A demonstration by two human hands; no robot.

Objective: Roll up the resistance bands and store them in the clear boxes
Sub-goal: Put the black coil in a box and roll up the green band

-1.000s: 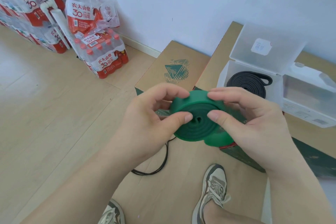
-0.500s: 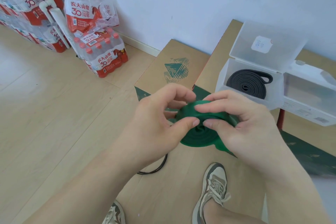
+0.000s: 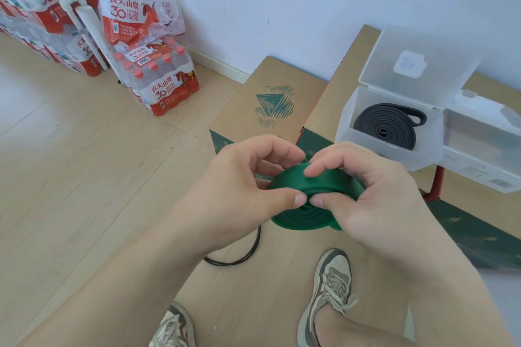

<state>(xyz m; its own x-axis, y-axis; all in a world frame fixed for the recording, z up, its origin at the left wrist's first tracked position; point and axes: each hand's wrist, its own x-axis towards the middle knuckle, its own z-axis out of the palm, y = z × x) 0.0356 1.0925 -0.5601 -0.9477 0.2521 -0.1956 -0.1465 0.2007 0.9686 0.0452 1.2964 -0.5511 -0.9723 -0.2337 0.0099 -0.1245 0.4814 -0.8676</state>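
Note:
A green resistance band, rolled into a flat coil, is held in the air between both hands. My left hand grips its left side, thumb on the coil's face. My right hand pinches the right side, fingers over the top edge and thumb near the centre. A black rolled band lies inside an open clear box on the cardboard box at right. A second clear box stands right beside the first.
Two cardboard boxes lie against the white wall. Shrink-wrapped packs of water bottles stand on the wooden floor at left. A thin black loop lies on the floor under my hands. My shoes are below.
The coil has tilted flatter and dropped slightly. My thumbs have closed toward each other over the coil's centre, and my right fingers have curled further over its top edge.

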